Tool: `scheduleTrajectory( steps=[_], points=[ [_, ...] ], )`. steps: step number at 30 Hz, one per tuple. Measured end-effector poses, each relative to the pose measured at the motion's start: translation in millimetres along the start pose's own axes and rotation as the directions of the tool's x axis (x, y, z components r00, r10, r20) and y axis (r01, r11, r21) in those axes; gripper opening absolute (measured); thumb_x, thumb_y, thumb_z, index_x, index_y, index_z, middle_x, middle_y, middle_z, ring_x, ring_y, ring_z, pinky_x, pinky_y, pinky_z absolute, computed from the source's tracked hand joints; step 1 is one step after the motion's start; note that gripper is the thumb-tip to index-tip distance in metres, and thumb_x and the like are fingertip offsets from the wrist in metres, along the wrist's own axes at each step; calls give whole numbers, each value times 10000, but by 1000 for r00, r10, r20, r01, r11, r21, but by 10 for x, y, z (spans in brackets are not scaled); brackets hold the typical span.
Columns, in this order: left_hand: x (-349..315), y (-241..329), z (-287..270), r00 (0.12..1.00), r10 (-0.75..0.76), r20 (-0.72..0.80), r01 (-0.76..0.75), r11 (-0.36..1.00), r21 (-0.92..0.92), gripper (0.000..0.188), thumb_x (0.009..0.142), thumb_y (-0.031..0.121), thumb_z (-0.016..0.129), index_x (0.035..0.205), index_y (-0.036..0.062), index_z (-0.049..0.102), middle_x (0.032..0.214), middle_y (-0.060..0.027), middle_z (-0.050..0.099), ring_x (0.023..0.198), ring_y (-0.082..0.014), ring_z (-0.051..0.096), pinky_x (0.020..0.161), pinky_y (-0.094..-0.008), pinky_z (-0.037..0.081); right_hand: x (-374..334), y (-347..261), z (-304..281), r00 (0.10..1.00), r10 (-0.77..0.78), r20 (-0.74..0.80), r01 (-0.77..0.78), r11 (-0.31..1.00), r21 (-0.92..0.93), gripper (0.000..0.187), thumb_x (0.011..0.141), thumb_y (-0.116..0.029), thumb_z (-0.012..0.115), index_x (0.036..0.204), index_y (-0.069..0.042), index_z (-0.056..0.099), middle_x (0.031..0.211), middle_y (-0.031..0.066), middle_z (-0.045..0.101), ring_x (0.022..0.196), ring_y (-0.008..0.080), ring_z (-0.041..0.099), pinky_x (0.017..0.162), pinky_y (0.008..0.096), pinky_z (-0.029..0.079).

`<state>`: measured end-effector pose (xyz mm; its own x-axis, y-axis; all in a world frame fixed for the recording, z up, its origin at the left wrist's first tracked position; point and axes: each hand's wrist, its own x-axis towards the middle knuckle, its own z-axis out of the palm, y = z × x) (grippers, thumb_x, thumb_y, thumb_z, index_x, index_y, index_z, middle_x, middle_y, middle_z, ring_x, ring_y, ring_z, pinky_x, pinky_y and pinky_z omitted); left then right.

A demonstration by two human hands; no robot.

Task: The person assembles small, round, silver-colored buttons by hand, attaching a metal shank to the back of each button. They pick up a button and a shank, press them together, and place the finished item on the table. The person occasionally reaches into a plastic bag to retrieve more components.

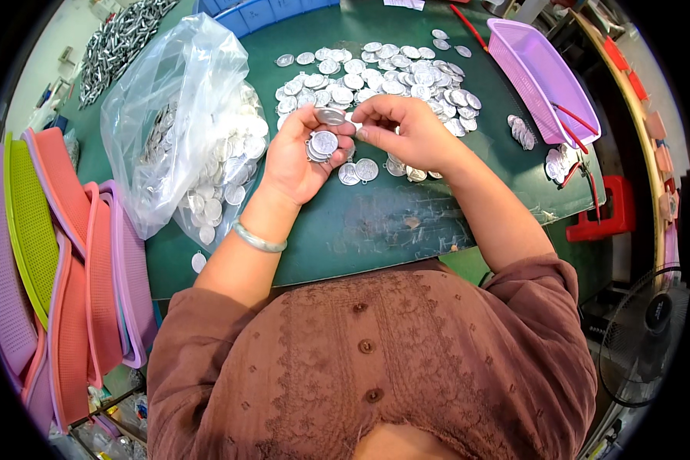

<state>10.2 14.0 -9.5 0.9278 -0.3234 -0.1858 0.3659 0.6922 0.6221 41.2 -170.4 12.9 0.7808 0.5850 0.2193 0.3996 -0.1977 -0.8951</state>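
We note a small stack of silver medallions (pixel 323 143) above the tabletop (pixel 391 238), in from its near edge, cradled by the left hand's (pixel 293 157) half-curled fingers, another at its thumb. The right hand's (pixel 406 132) thumb and forefinger nearly meet alongside; we cannot tell whether they grip anything. Outward, we record a loose medallion pile (pixel 422 75) toward the far edge, a clear bag (pixel 169 84) toward the left.

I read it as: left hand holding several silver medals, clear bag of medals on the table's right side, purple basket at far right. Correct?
One slip: the head view shows the clear bag of medals on the left side, not the right. The left hand does hold several silver medals, and the purple basket is at far right.
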Motion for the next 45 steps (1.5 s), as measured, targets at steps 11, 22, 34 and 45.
scheduleTrajectory(
  steps=[11, 22, 34, 45],
  points=[
    [-48, 12, 27, 993, 48, -108, -48, 999, 4, 190, 800, 125, 478, 919, -15, 527, 854, -131, 563, 734, -218, 549, 580, -270, 474, -76, -33, -34, 906, -72, 417, 322, 756, -570, 269, 621, -197, 678, 847, -79, 594, 843, 46, 530, 892, 229, 486, 764, 350, 348],
    [-90, -17, 132, 998, 56, 12, -57, 953, 296, 137, 801, 60, 501, 922, 25, 557, 708, -16, 522, 596, -66, 460, 450, -160, 331, -35, -105, -126, 960, 167, 223, -234, 918, 321, 226, 738, -135, 617, 906, 8, 569, 728, 19, 567, 682, 92, 520, 645, 215, 427],
    [-88, -37, 176, 986, 132, -100, -88, 931, 355, 78, 813, 88, 544, 867, 34, 558, 652, -18, 557, 514, -52, 463, 410, -156, 324, 25, 31, -90, 946, 267, 183, -324, 767, 553, 175, 835, -170, 527, 881, -6, 566, 747, 63, 596, 663, 112, 529, 644, 228, 427],
    [-88, -35, 182, 982, 147, -118, -97, 931, 351, 76, 814, 86, 542, 865, 32, 555, 649, -19, 555, 518, -55, 468, 425, -163, 347, 32, 28, -100, 952, 256, 165, -305, 811, 500, 148, 817, -102, 522, 911, 5, 564, 749, 61, 600, 666, 107, 536, 635, 216, 433]
  ],
)
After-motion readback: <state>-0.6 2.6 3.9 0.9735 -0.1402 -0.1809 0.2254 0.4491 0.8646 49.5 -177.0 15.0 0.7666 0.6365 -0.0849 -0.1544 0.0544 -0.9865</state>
